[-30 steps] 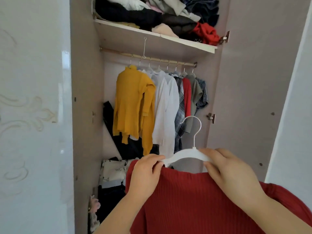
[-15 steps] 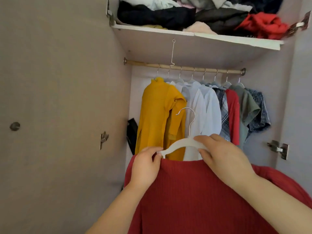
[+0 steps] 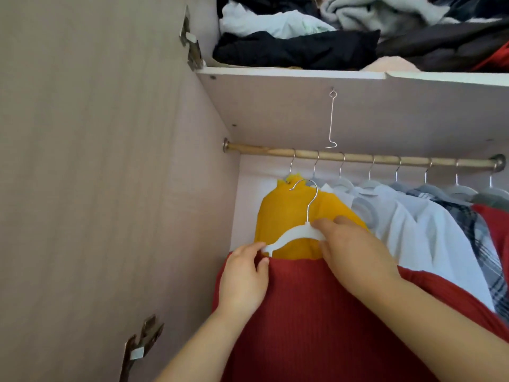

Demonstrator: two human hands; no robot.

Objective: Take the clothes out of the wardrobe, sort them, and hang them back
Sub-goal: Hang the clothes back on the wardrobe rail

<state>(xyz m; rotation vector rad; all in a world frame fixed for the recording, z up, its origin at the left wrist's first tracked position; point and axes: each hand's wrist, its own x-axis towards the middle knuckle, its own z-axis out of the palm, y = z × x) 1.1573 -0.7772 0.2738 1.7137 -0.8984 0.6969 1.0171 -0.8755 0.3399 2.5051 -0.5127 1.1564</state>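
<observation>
So both hands are just under the rod (image 3: 358,158). The left hand (image 3: 243,279) has a pinching grip on the end of the white hanger (image 3: 297,234), and the right hand (image 3: 355,249) is grasping its middle. The red ribbed top (image 3: 316,312) hangs below the rod, in front of the yellow sweater (image 3: 286,213) near the rod's left end. The hook isn't on the rod yet.

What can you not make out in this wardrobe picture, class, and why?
Head view:
Hidden under the right hand: one arm of the hanger.
Cut off by the bottom edge: lower part of the red sweater.
Hidden behind the red sweater: lower half of the yellow sweater.
Cut off by the top edge: the shelf pile.
Cut off by the right edge: the hanging clothes at far right.
</observation>
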